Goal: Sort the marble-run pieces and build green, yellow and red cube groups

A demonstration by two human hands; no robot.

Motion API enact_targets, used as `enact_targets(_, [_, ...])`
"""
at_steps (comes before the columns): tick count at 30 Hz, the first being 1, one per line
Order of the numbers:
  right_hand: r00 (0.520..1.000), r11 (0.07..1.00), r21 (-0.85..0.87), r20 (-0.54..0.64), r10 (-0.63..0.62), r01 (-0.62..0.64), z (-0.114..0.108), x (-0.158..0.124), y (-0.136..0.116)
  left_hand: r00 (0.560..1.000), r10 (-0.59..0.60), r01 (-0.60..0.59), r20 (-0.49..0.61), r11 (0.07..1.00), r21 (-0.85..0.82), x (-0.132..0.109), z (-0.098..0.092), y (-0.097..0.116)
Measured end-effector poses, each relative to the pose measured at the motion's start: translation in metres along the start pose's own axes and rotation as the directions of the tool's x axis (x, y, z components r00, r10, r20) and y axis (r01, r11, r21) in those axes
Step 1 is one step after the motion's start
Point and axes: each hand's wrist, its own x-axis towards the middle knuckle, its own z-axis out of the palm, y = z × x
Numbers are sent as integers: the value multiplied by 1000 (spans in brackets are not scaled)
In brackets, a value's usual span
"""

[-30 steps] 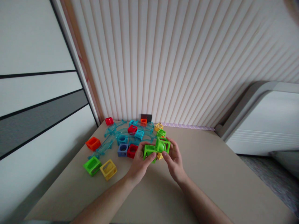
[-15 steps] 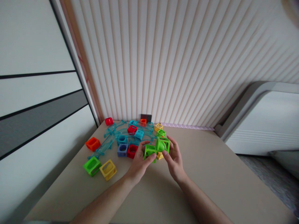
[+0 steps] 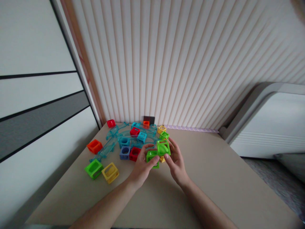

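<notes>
My left hand (image 3: pixel 144 162) is closed round a green hollow cube block (image 3: pixel 151 156), its thumb lying across the front. A second green cube block (image 3: pixel 163 148), with a curved chute inside, is gripped by my right hand (image 3: pixel 175 161) between thumb and fingers. The two blocks are side by side above the table, the right one slightly higher; whether they are joined I cannot tell. Partly hidden behind them, a yellow block (image 3: pixel 162 159) shows. Close to my left fingers sit a red block (image 3: pixel 134 154) and a blue-violet block (image 3: pixel 125 153).
Translucent blue track pieces (image 3: pixel 105 152) spread over the back left of the beige table (image 3: pixel 214 178). Further left lie an orange block (image 3: pixel 94 146), a green block (image 3: pixel 94 169) and a yellow block (image 3: pixel 110 173). A pleated curtain (image 3: pixel 152 63) hangs behind.
The green block in my right hand has turned, so its curved inner face shows more, and has shifted slightly left. My left hand has hardly moved.
</notes>
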Motion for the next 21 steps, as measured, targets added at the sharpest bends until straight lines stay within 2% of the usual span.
enact_targets(5, [998, 999, -1, 50, 41, -41, -2, -3, 4, 999, 31, -31, -42, 999, 8, 2, -2, -2])
enact_targets(13, [997, 998, 26, 53, 56, -57, -1, -5, 8, 997, 58, -56, -54, 998, 38, 0, -1, 2])
enact_targets(21, [997, 995, 52, 21, 80, -81, 4, -7, 7, 977, 206, -200, -63, 976, 87, -4, 3, 0])
